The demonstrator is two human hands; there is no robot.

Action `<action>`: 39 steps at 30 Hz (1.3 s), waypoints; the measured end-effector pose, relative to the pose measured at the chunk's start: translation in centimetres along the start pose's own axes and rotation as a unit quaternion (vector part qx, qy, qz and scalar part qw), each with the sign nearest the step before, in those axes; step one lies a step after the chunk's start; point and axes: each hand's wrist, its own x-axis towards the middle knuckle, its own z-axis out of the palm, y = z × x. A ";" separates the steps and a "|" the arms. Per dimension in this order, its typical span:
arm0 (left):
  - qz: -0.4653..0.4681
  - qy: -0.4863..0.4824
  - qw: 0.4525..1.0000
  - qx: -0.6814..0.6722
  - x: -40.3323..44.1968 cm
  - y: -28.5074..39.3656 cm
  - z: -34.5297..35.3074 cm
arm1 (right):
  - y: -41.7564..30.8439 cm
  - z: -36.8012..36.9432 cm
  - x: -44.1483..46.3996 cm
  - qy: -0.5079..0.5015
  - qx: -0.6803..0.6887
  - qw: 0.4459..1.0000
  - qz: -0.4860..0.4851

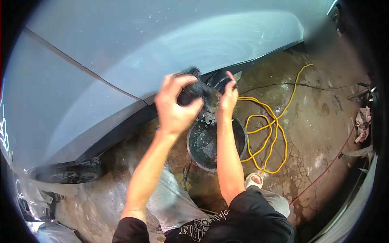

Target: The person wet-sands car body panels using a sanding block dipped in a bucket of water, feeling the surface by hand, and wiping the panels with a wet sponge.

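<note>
My left hand (174, 107), blurred by motion, curls its fingers and thumb around a dripping black cloth (199, 90). Close by on the right, my right hand (229, 97) grips a dark flat pad (220, 82), whose exact kind I cannot make out. Both hands are above a round dark bucket (189, 148) holding water. Drops fall from the cloth toward the water. Beyond the hands is the grey-blue side of a car (170, 48), with water beads and a whitish, smeared area low on the panel.
Loops of yellow cord (286, 141) lie on the wet concrete floor (308, 121) right of the bucket. A thin dark cable (279, 84) crosses there too. A car wheel (75, 175) is at lower left. Crumpled paper or cloth (362, 124) sits at the far right, near a red hose (324, 176).
</note>
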 end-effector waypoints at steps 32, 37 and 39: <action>0.260 -0.089 0.829 0.487 10.8 -0.3 -2.6 | 3.5 -9.8 11.6 0.260 0.153 0.911 0.282; 0.138 -0.087 0.798 0.580 3.5 -3.3 -12.2 | 4.9 -8.4 9.4 0.250 0.147 0.903 0.316; 0.113 -0.075 0.792 0.595 2.5 -2.6 -10.1 | 5.0 -8.1 8.6 0.241 0.154 0.900 0.329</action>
